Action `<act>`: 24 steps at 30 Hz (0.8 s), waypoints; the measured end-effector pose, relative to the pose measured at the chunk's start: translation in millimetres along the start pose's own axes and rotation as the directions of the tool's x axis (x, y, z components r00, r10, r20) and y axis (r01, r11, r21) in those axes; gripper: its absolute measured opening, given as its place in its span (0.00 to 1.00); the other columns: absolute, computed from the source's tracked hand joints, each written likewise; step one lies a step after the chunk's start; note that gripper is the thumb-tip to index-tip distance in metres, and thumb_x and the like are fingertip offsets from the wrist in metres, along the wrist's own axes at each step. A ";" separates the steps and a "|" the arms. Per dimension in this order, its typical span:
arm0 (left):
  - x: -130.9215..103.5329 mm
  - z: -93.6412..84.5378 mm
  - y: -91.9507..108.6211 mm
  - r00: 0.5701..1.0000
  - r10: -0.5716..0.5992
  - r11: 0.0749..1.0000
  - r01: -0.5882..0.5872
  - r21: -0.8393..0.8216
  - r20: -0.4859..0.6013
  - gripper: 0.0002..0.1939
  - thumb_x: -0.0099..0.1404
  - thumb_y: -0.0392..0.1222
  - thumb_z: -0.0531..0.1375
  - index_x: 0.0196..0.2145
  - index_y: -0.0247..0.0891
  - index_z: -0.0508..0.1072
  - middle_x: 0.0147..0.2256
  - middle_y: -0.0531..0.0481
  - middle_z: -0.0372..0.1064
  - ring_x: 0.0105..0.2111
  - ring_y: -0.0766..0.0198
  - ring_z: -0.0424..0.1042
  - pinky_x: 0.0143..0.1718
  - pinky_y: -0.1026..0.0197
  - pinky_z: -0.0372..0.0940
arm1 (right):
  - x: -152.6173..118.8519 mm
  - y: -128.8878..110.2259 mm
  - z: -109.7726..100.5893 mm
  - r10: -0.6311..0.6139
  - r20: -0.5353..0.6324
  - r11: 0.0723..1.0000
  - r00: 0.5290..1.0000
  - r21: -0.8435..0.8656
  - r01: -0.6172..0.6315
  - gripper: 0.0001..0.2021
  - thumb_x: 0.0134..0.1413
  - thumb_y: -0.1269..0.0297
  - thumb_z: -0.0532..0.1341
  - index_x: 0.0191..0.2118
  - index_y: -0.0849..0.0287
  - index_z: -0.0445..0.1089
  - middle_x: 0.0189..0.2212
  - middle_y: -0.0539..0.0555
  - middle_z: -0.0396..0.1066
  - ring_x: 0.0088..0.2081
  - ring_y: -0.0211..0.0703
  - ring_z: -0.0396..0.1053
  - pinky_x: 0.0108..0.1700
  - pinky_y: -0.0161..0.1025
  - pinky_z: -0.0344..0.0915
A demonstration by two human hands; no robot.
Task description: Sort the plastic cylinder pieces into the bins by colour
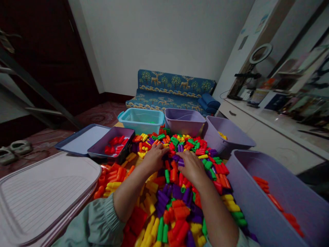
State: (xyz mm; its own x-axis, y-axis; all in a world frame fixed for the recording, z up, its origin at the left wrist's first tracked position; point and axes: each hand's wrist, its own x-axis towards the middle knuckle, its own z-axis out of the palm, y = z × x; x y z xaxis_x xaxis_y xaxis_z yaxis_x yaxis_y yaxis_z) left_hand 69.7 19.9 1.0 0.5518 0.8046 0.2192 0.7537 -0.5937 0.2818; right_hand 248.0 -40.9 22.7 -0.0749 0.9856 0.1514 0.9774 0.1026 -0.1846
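My left hand (155, 158) reaches into the middle of a heap of coloured plastic building pieces. Its fingers are curled downward by some red pieces (171, 146); what they hold, if anything, is hidden. Close by on the right, my right hand (192, 166) has its thumb and index finger around a purple plastic piece (181, 162). Red, green, yellow, orange and purple tube-shaped pieces surround both hands. Several purple pieces (162, 200) and green pieces (159, 230) lie nearer to me, between my forearms.
Behind the heap stand a blue bin (141, 127) and a purple bin (185, 126). Two more purple bins (218, 137) (246, 192) line the right side. An opened case (96, 151) with red pieces and stacked pale lids (48, 192) lie left. Beyond is a blue patterned sofa (164, 99).
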 end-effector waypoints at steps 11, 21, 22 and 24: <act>3.7 -6.2 -5.5 0.985 -0.157 0.969 0.139 -0.202 -0.076 0.18 0.51 0.29 0.56 0.40 0.35 0.78 0.36 0.43 0.74 0.38 0.57 0.72 0.40 0.60 0.64 | 7.2 2.2 8.0 0.075 0.051 0.988 0.996 0.129 -0.081 0.27 0.44 0.69 0.61 0.54 0.60 0.67 0.47 0.60 0.71 0.47 0.48 0.70 0.51 0.41 0.62; 8.7 -4.7 -4.3 0.893 -0.338 -0.052 0.297 -0.954 0.296 0.16 0.50 0.39 0.68 0.37 0.32 0.76 0.31 0.47 0.74 0.29 0.64 0.73 0.34 0.61 0.69 | 12.1 -3.4 7.3 0.145 -0.091 0.830 0.985 0.554 -0.071 0.21 0.46 0.65 0.62 0.49 0.59 0.70 0.42 0.57 0.74 0.42 0.45 0.72 0.45 0.41 0.67; 7.9 -6.6 -3.1 0.890 -0.324 -0.115 0.299 -0.947 0.320 0.16 0.51 0.40 0.68 0.37 0.32 0.76 0.32 0.46 0.74 0.31 0.64 0.73 0.35 0.60 0.69 | 12.9 -4.0 9.7 0.142 -0.108 0.793 0.984 0.608 -0.048 0.21 0.46 0.65 0.62 0.49 0.58 0.69 0.43 0.56 0.74 0.43 0.45 0.72 0.46 0.41 0.67; 6.4 -11.2 -1.0 0.894 -0.295 -0.195 0.290 -0.937 0.338 0.15 0.54 0.42 0.67 0.39 0.33 0.76 0.34 0.45 0.74 0.33 0.64 0.74 0.37 0.60 0.70 | 14.3 -5.6 14.0 0.136 -0.126 0.709 0.983 0.705 -0.007 0.21 0.46 0.66 0.61 0.49 0.58 0.68 0.46 0.56 0.73 0.43 0.43 0.73 0.45 0.40 0.68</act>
State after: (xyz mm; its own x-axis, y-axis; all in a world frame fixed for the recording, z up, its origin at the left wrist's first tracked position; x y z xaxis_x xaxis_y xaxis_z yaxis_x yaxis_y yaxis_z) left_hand 68.4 25.5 12.5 0.3918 0.8974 -0.2030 -0.3217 0.3403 0.8836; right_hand 238.7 -25.5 12.3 0.0838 0.9655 0.2464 0.5543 0.1604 -0.8167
